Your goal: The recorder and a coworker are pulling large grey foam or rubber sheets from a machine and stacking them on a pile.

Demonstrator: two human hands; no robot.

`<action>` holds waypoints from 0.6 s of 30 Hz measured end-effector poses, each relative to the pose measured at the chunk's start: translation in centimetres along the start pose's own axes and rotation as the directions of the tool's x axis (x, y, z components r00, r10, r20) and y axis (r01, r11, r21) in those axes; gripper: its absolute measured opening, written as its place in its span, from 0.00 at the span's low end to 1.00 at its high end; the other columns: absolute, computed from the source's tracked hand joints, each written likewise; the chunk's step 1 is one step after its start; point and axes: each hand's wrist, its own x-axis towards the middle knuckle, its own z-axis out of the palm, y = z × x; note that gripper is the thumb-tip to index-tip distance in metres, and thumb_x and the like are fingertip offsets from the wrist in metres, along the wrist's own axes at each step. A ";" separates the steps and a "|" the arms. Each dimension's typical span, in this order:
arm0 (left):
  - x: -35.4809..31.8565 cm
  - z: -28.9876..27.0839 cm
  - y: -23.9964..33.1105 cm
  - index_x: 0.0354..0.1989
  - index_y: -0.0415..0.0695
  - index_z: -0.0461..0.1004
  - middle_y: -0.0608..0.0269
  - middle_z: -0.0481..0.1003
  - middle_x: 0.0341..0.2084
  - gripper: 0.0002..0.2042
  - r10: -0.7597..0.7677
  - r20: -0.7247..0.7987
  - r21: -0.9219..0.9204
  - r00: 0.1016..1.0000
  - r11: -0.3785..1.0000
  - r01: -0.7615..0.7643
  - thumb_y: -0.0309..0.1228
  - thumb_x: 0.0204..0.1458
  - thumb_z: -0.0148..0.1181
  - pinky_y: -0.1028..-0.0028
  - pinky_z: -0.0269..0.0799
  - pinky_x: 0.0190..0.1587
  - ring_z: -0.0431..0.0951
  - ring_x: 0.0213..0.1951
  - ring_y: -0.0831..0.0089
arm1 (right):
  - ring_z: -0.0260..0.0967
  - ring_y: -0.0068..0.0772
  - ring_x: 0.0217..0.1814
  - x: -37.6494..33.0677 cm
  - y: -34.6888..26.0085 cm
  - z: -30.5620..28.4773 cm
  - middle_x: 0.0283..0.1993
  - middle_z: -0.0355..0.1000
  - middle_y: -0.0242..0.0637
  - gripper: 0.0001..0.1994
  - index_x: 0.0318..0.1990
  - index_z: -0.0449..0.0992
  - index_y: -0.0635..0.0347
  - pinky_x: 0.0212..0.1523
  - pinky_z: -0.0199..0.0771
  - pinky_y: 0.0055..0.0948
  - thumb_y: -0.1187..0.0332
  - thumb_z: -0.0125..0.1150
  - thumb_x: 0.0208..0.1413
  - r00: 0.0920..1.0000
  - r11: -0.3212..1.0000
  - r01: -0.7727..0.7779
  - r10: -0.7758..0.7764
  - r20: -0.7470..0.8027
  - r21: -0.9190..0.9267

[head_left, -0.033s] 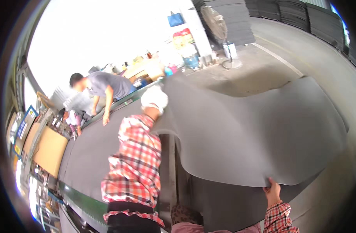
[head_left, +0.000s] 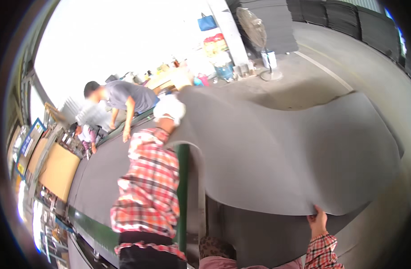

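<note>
The left hand (head_left: 169,109) — in a white glove — stretches far forward, its red-and-white plaid sleeve running up from the lower edge. The bare right hand (head_left: 317,222) is raised, fingers pinched shut — plaid cuff below.

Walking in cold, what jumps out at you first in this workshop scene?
A huge grey sheet billows across the middle and right, with the right hand gripping its lower edge and the gloved left hand on its upper left corner. The red plaid sleeve stands out at the centre. At the left, a person in a grey shirt bends over a long dark table, and a standing fan stands at the top.
</note>
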 end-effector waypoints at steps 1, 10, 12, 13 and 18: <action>0.4 -0.6 -5.8 0.37 0.40 0.74 0.50 0.74 0.34 0.16 0.062 -0.112 0.048 0.992 0.997 -0.057 0.35 0.46 0.43 0.66 0.68 0.43 0.74 0.40 0.58 | 0.69 0.35 0.30 0.7 -0.4 0.0 0.32 0.68 0.33 0.07 0.36 0.68 0.58 0.23 0.70 0.32 0.70 0.54 0.48 0.999 0.977 -0.034 0.028 0.033 0.212; -26.7 0.6 -55.8 0.53 0.43 0.64 0.50 0.74 0.31 0.27 -0.527 -0.192 -0.097 0.828 0.850 0.518 0.32 0.41 0.61 0.69 0.70 0.35 0.75 0.31 0.62 | 0.68 0.35 0.43 -9.5 5.1 9.9 0.40 0.70 0.37 0.13 0.42 0.68 0.63 0.44 0.69 0.34 0.63 0.48 0.55 0.776 0.991 -0.103 0.026 0.630 0.086; -31.4 2.8 -54.0 0.59 0.47 0.54 0.60 0.70 0.21 0.30 -0.772 0.156 -0.678 0.616 0.369 0.635 0.36 0.47 0.56 0.77 0.63 0.16 0.67 0.16 0.79 | 0.69 0.33 0.41 -12.5 6.1 12.6 0.39 0.71 0.35 0.12 0.41 0.69 0.60 0.41 0.71 0.32 0.63 0.49 0.55 0.785 0.996 -0.037 -0.018 0.619 0.076; -37.5 3.2 -59.0 0.61 0.48 0.50 0.65 0.68 0.20 0.31 -0.836 0.162 -0.800 0.525 0.200 0.566 0.36 0.48 0.55 0.78 0.61 0.16 0.65 0.16 0.78 | 0.70 0.30 0.38 -14.5 7.1 14.6 0.37 0.71 0.33 0.11 0.41 0.69 0.58 0.37 0.72 0.30 0.62 0.50 0.55 0.758 0.999 -0.042 0.012 0.652 0.031; -62.6 8.4 -67.0 0.59 0.38 0.53 0.49 0.66 0.48 0.37 -0.997 -0.082 -0.718 -0.014 0.049 0.695 0.57 0.49 0.44 0.70 0.58 0.52 0.66 0.47 0.62 | 0.67 0.30 0.43 -23.8 13.5 21.1 0.43 0.68 0.32 0.14 0.47 0.65 0.56 0.38 0.72 0.30 0.67 0.53 0.54 0.631 0.992 0.080 0.024 0.775 -0.095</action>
